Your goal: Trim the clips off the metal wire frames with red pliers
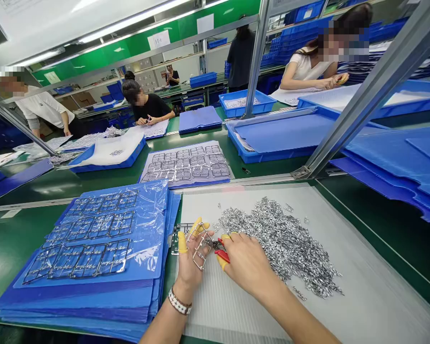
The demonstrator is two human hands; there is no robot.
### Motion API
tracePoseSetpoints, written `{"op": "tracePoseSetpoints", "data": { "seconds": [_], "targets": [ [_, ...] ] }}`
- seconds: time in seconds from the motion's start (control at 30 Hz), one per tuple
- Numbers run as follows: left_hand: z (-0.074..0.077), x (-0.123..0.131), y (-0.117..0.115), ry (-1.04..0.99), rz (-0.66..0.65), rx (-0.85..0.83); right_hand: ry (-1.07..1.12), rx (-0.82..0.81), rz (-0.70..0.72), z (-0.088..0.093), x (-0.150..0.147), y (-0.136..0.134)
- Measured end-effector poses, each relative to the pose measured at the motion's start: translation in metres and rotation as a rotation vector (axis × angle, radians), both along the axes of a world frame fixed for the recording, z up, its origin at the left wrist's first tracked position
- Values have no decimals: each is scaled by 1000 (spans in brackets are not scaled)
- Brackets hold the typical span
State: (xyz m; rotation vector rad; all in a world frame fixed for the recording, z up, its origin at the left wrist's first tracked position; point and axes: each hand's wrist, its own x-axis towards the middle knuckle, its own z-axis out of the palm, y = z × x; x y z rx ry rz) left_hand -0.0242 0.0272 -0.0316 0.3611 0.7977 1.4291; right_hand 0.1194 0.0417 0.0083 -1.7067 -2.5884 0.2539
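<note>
My left hand (190,255), with yellow finger covers, holds a small shiny metal frame (199,264) up off the bench. Red-handled cutters or pliers (222,253) are gripped in my right hand (247,258), which wears yellow finger covers too. Their jaws touch or overlap the frame; exactly what they bite on is too small to make out. More metal frames (175,243) lie partly hidden behind my left hand. Just beyond my right hand spreads a heap of small shiny metal pieces (290,243) on a whitish sheet (236,310).
On the left, a stack of blue plastic sheets (93,298) carries rows of dark wire frames (89,258). A sheet of laid-out frames (188,165) lies ahead. Blue trays (258,156) and a slanting metal post (365,95) stand beyond. Several people work across the bench.
</note>
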Motion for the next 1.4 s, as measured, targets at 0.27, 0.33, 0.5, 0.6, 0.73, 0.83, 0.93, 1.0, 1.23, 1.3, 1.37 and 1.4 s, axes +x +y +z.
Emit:
{"op": "tracePoseSetpoints", "data": {
  "seconds": [0.27, 0.33, 0.5, 0.6, 0.73, 0.83, 0.93, 1.0, 1.23, 1.3, 1.37, 1.4],
  "targets": [
    [4, 0, 1, -13, 9, -30, 9, -18, 5, 0, 1, 3],
    [5, 1, 1, -16, 12, -35, 18, -13, 13, 1, 2, 3],
    [4, 0, 2, -1, 18, -45, 12, 13, 3, -1, -1, 1],
    [3, 0, 1, 1, 16, -40, 3, 1, -5, -2, -5, 0],
    [4, 0, 0, 5, 17, -30, -11, -34, -5, -1, -5, 2],
    [4, -1, 1, -9, 24, -15, -21, -32, -8, 0, -3, 2],
    [4, -3, 2, -55, 35, -23, -22, -31, -19, 4, 0, 0],
    [4, -3, 4, -91, 37, -38, -13, -18, -14, 7, 0, -4],
    [4, -4, 5, -65, 46, -58, 55, -19, 55, 4, -12, -16],
    [2, -4, 5, -59, 52, -61, 47, -26, 50, 4, -15, -16],
    [1, -4, 5, -62, 55, -60, 41, -29, 44, 5, -15, -16],
    [1, -4, 4, -64, 57, -59, 39, -28, 45, 5, -15, -16]
  ]
}}
